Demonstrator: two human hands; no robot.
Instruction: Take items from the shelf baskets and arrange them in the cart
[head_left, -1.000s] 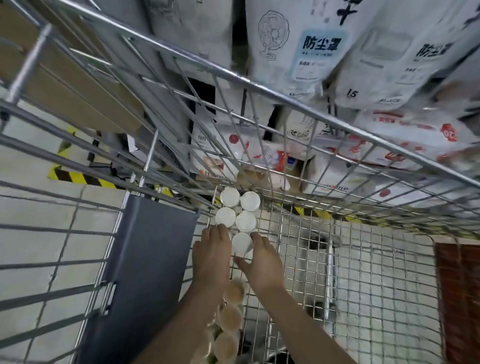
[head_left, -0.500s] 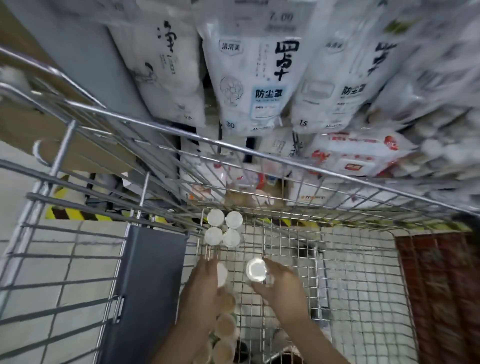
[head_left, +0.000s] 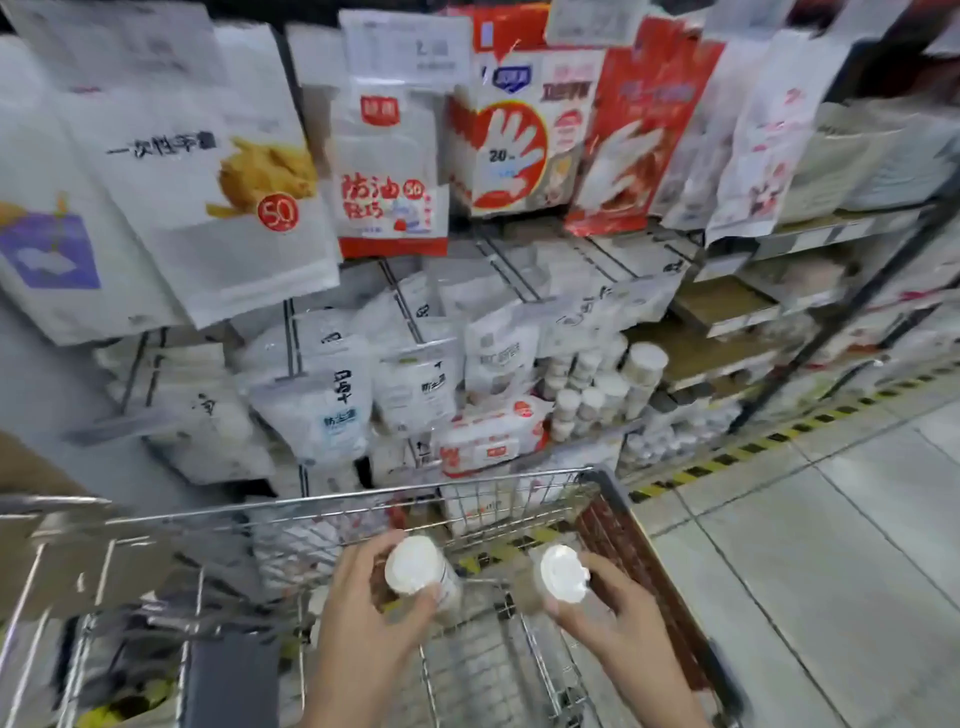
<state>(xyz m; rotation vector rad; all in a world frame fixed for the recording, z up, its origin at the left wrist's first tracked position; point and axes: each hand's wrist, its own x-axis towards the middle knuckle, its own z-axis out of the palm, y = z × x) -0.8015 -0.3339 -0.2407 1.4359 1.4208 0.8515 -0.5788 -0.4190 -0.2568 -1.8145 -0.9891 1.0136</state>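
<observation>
While both hands are hovering over the cart (head_left: 363, 506), each is holding a small jar with a white lid turned toward the camera. The left hand (head_left: 363, 618) is gripping the left jar (head_left: 418, 571), with fingers curling round its side and the thumb pressing just under the lid. The right hand (head_left: 613, 613) is gripping the right jar (head_left: 561, 574), with fingers wrapping its body from the right. The two jars are sitting apart, side by side, above the wire floor of the cart, near its front rim. Whether they are touching the wire is not showing; they are appearing lifted clear of it.

Beyond the cart's front rim, the shelf (head_left: 727, 332) is standing close. More white-lidded jars (head_left: 597, 384) are stacking in a cluster on a middle level, to the right of the white bags (head_left: 332, 410) and a red-and-white wipes pack (head_left: 493, 431). Higher up, glove packets (head_left: 514, 140) in red and white are hanging beside a large white packet with a fried-food picture (head_left: 223, 187). A red panel (head_left: 623, 551) is lining the cart's right side, and a dark flap (head_left: 228, 680) is lying at its near left. Grey floor tiles (head_left: 831, 545) with a yellow-black stripe (head_left: 753, 447) are running along the shelf's foot on the right.
</observation>
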